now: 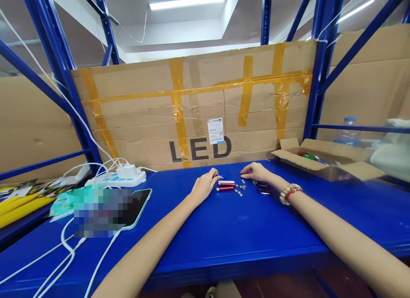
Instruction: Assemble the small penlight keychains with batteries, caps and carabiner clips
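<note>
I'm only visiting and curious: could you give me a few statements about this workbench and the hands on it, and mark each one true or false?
1. The left hand and right hand are both at a blue table. True.
2. Two small red cylinders lie between the hands. True.
3. The beaded bracelet is on the left wrist. False: it is on the right wrist.
4. The cardboard sheet behind the table reads "USB". False: it reads "LED".
5. The open cardboard box stands left of the hands. False: it stands to their right; a phone lies to their left.
</note>
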The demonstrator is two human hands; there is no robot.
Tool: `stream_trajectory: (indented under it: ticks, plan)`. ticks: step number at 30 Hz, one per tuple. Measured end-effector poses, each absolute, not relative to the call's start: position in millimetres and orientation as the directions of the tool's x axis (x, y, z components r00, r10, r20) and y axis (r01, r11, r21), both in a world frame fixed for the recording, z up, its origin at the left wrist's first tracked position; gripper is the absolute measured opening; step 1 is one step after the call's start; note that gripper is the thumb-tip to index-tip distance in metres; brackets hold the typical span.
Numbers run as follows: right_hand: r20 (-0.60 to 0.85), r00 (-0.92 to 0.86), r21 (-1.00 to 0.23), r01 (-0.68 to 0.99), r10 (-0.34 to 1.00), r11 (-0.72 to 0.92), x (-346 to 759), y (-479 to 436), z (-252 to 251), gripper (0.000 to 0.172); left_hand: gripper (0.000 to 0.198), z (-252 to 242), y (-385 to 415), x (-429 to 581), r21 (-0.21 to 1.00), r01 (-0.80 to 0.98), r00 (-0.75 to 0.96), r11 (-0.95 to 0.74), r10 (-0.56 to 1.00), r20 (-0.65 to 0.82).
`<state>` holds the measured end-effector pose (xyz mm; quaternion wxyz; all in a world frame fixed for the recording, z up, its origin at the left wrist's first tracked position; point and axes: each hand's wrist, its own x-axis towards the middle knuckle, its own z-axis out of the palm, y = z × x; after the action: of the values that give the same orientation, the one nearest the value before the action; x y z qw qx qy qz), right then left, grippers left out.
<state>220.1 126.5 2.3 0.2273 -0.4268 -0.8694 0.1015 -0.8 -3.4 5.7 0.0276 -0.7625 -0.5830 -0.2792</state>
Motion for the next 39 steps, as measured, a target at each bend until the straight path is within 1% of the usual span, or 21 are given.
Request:
stream_trajectory:
  ticks: [3,6,10,12,16,21,24,27,32,39]
  plan:
    - [0.309,-0.523,-0.348,0.715,0.794,0.606,225,127,3,0.017,0.019,5,-4,-1,0.257,0.915,0.170,-0.311,0.875,0.454]
    - [0.328,-0.508,-0.313,0.737,0.796,0.599,228,126,2,0.020,0.019,6,-6,0,0.196,0.928,0.202,-0.316,0.870,0.450]
    - [0.458,-0.446,-0.253,0.764,0.769,0.593,228,124,4,0.028,0.022,6,-7,1,0.079,0.936,0.279,-0.342,0.861,0.426]
    - [0.508,-0.407,-0.253,0.772,0.759,0.584,226,121,5,0.033,0.023,6,-6,1,0.048,0.935,0.299,-0.352,0.852,0.429]
    - [0.529,-0.409,-0.276,0.746,0.744,0.606,221,116,5,0.037,0.026,4,-4,0,-0.025,0.938,0.323,-0.346,0.845,0.426]
    - [0.548,-0.435,-0.272,0.715,0.714,0.644,215,109,2,0.035,0.030,3,-4,3,-0.172,0.924,0.382,-0.342,0.834,0.398]
    - [0.577,-0.445,-0.267,0.690,0.685,0.673,209,104,2,0.034,0.030,4,-6,5,-0.230,0.912,0.405,-0.339,0.829,0.385]
    - [0.603,-0.463,-0.280,0.640,0.650,0.716,203,95,4,0.034,0.028,4,-8,5,-0.242,0.910,0.408,-0.337,0.832,0.376]
    - [0.604,-0.518,-0.288,0.567,0.606,0.772,189,76,12,0.034,0.028,6,-9,4,-0.220,0.921,0.383,-0.320,0.848,0.367]
    - [0.550,-0.534,-0.311,0.582,0.642,0.751,176,60,15,0.033,0.030,5,-10,5,-0.205,0.924,0.376,-0.322,0.859,0.348]
